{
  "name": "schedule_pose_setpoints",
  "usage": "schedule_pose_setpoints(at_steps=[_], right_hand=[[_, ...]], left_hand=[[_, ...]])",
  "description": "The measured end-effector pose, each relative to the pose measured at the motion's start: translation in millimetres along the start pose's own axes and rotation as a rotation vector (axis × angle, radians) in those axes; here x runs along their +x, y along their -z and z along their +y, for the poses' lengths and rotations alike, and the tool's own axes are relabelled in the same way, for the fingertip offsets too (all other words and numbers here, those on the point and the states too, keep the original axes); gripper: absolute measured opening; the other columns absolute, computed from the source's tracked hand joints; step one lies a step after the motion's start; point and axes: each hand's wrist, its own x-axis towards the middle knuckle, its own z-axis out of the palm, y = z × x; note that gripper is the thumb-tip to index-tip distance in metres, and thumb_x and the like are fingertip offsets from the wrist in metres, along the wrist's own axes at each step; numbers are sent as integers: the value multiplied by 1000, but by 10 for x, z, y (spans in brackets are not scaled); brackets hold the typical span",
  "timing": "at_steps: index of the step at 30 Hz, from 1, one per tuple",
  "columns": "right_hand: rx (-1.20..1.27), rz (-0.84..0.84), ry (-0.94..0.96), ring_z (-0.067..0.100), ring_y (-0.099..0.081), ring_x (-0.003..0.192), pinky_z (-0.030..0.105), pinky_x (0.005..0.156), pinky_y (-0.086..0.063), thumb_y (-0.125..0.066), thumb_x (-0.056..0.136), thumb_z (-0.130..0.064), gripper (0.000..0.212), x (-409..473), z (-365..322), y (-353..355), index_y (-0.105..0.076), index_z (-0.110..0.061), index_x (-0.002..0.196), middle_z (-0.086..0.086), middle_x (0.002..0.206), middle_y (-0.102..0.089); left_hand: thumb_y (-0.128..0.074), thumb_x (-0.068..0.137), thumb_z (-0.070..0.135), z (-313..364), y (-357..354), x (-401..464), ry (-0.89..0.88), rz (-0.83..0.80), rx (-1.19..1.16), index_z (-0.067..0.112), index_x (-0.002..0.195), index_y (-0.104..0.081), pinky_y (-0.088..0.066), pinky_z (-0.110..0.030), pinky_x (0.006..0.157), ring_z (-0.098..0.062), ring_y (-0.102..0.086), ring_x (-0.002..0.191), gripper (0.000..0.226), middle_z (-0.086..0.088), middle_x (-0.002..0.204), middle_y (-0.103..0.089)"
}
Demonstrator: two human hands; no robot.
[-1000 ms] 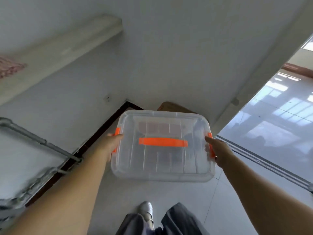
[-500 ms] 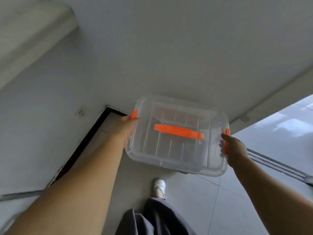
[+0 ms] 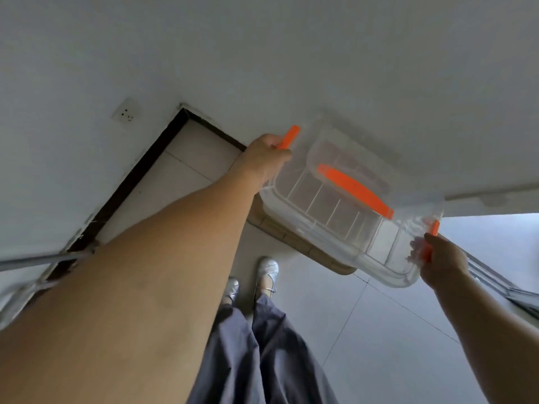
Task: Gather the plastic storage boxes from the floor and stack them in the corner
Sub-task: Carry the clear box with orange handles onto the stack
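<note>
Your left hand and right hand grip the clear box by its ends, tilted, right of centre.

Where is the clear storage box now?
The clear storage box is right of centre, held off the floor between the left hand and right hand.

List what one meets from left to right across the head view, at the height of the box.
Wall socket → left hand → orange handle on the box → right hand.
</note>
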Motion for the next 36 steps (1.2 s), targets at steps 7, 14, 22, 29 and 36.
schedule_pose_setpoints(at_steps=[7, 14, 22, 29, 36], right_hand=[[-5, 37, -31, 15, -50, 65, 30, 71, -46, -41, 96, -9, 40, -67, 82, -86, -48, 1, 133, 6, 76, -54], [-81, 28, 2, 14, -51, 70, 41, 92, -50, -39, 95, -5, 37, -130, 188, -188, -50, -1, 130, 5, 78, -52], [-197, 65, 67, 32, -59, 101, 43, 89, -52, -40, 93, -5, 30, -92, 144, -351, -57, -9, 117, 11, 90, -57], [-266, 157, 68, 27, -60, 70, 30, 61, -48, -53, 89, -13, 37, -267, 85, -325, -55, -5, 125, 14, 102, -62], [-123, 158, 83, 20, -49, 78, 27, 68, -39, -55, 88, -23, 44, -721, 194, -70, -56, -9, 130, 8, 108, -61]], left_hand=[[-53, 80, 12, -71, 105, 4, 15, -87, -52, 13, 98, -65, -45, -29, 75, -18, -56, 76, 22, -7, 87, -61], [-55, 85, 14, -261, 228, -18, 27, -103, -102, 11, 124, -57, -45, -21, 70, -12, -57, 80, 39, -5, 99, -61], [-54, 85, 15, -393, 253, -60, 19, -18, -129, 15, 127, -56, -46, -21, 75, -17, -58, 94, 42, -3, 104, -62], [-53, 81, 19, -322, 197, -199, -25, -44, 98, 18, 140, -42, -38, -17, 65, -15, -56, 93, 60, -1, 110, -58], [-55, 79, 21, -115, 114, -685, -123, -100, 267, 17, 146, -34, -34, -21, 89, -15, -49, 122, 70, -2, 147, -43]])
